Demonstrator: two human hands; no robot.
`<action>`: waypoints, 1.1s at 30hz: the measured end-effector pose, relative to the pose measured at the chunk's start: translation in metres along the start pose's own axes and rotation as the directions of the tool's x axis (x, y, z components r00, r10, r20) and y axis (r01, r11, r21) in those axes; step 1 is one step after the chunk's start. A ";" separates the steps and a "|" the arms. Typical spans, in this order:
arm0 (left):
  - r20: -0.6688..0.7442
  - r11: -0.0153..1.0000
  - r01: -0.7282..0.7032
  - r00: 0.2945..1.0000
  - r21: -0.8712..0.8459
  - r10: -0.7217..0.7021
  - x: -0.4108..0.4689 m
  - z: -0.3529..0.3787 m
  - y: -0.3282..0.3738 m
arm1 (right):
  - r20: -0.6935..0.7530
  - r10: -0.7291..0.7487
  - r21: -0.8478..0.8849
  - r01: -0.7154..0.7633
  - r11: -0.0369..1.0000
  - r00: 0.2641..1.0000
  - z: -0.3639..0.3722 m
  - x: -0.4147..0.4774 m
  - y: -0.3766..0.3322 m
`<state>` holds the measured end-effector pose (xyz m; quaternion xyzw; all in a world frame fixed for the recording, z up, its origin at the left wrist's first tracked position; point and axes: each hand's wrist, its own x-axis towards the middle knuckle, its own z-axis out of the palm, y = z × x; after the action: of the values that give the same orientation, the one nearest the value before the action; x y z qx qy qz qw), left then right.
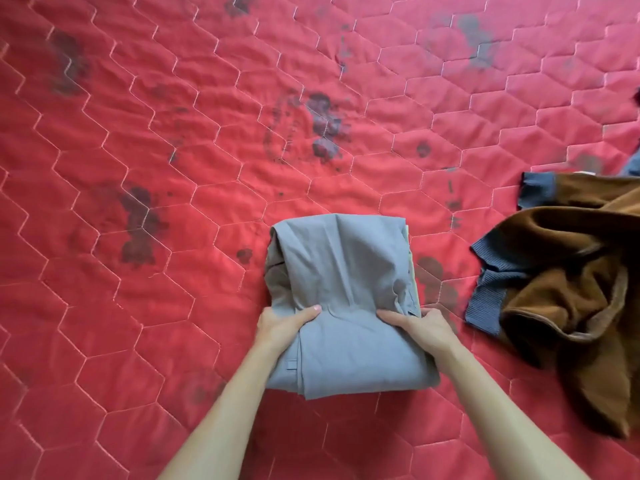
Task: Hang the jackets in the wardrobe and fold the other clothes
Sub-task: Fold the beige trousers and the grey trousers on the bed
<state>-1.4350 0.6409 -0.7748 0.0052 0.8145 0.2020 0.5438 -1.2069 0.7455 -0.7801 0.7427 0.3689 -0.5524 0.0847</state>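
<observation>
A grey garment (341, 271), folded into a compact rectangle, lies on the red quilted bed cover (138, 168) in front of me. My left hand (282, 325) grips its left edge, thumb on top and fingers tucked under. My right hand (420, 323) grips the right edge the same way. A belt loop shows on the near left part of the fabric. To the right lies a crumpled brown jacket (568, 282) with blue ribbed cuffs and hem, untouched by either hand.
The red cover carries several dark stains across its middle and far side. A bit of blue cloth (632, 164) peeks in at the right edge behind the brown jacket.
</observation>
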 end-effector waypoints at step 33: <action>-0.151 0.648 -0.444 0.877 -0.619 0.457 -0.434 -0.337 -0.061 | 0.614 -0.612 0.350 0.523 0.777 0.498 0.040 -0.504 -0.125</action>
<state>-1.5438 0.3767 -0.3018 0.0245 0.6644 0.5939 0.4530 -1.3771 0.5844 -0.3144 0.3162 0.4980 -0.8074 -0.0126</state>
